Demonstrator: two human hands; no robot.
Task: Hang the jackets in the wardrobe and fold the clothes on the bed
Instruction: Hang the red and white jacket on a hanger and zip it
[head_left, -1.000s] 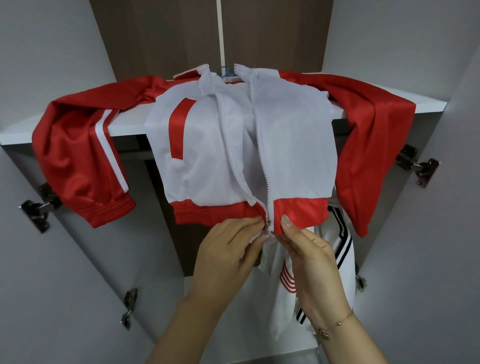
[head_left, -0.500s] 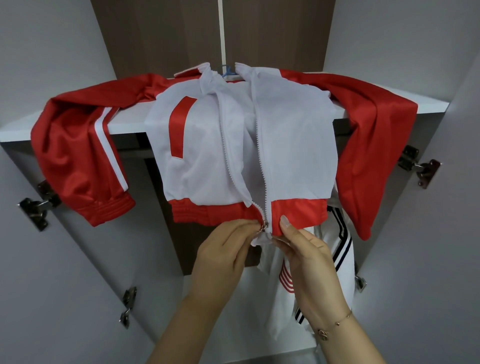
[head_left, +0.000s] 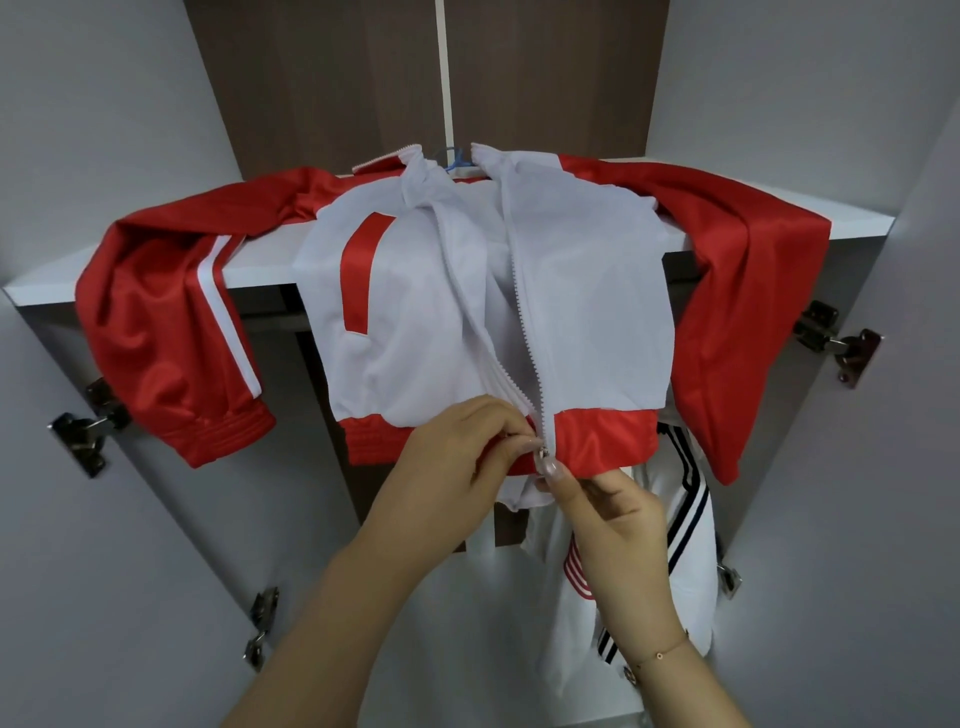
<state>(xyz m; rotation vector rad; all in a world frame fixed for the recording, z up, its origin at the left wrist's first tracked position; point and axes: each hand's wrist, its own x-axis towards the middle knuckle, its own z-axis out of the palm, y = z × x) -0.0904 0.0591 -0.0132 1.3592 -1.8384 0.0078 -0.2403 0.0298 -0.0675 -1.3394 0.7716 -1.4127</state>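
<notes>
Jacket (head_left: 587, 312), red and white, on a blue hanger (head_left: 456, 158), draped over the shelf (head_left: 260, 265) edge in the open wardrobe; sleeves fall left and right. Zip open along the front. Left hand (head_left: 457, 457) pinches the left hem at the zip base; right hand (head_left: 613, 514) pinches the slider end (head_left: 544, 457). Fabric looks thin, slick and limp, light to lift; it will likely slide off the shelf if tugged. Best held by the ribbed hem band or the hanger hook. A second white garment (head_left: 639, 582) hangs below right.
</notes>
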